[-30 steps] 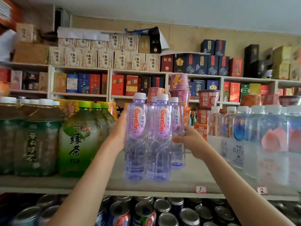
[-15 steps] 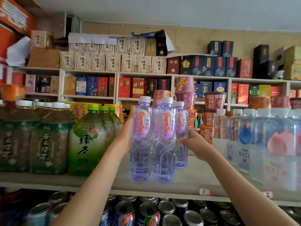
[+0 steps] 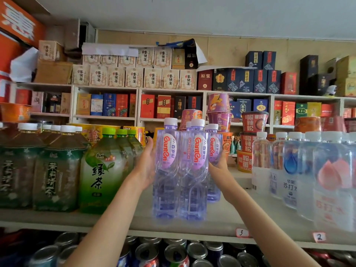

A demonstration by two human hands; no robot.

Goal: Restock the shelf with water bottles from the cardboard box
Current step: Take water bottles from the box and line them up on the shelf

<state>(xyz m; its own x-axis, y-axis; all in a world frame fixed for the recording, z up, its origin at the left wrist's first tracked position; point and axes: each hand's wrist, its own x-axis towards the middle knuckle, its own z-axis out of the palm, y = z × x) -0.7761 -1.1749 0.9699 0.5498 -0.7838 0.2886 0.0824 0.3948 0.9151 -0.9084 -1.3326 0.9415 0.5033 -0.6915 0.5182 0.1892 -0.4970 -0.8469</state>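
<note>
Against water bottles, left hand flat

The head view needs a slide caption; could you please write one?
Left hand and right hand steady purple water bottles on the shelf between green tea bottles and soda bottles.

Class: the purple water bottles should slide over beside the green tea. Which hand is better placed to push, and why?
Right, probably. The right hand holds the water bottles on the side away from the green tea; the left hand sits between them, in the way.
</note>
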